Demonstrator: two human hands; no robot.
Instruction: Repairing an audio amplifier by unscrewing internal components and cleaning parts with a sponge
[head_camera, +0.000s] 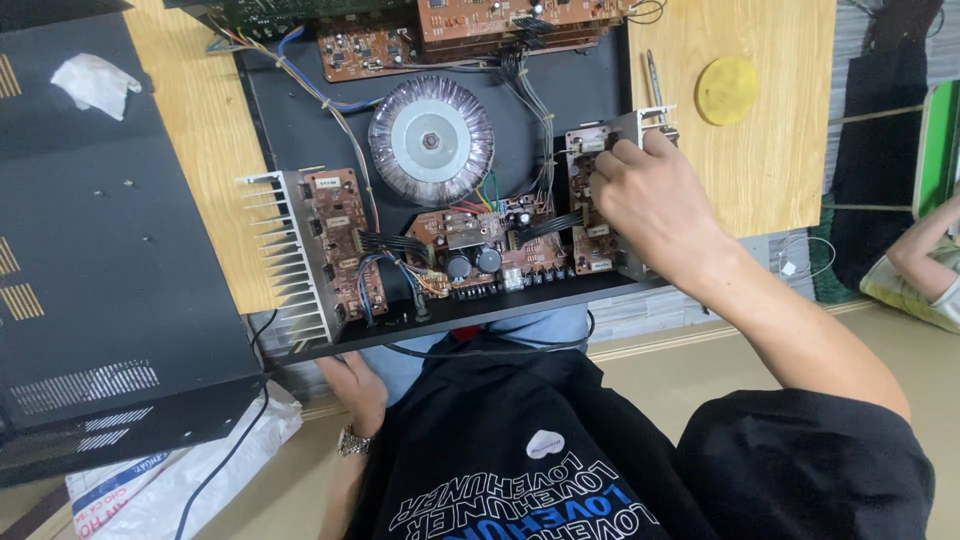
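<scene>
Fingers of the right hand (650, 200) curl loosely over the upper end of a brown upright circuit board with a grey metal bracket (590, 205), at the right side of the open black metal chassis (300, 130). The fingertips pinch at the board's top edge, apparently to steady or work it; how firmly they grip I cannot tell. Below the front edge of the chassis sits the left hand (355, 385), a metal wristwatch (352, 440) on its wrist, seemingly bracing the case from underneath; its fingers are hidden, so their spread cannot be told. The chassis lies flat on the wooden worktop (770, 150), its innards exposed. Counted inside: one grey ring-shaped transformer (431, 140), one finned aluminium heat sink (285, 255) on the left, two dark round capacitors (473, 262). One yellow disc (727, 90) rests on the worktop.
</scene>
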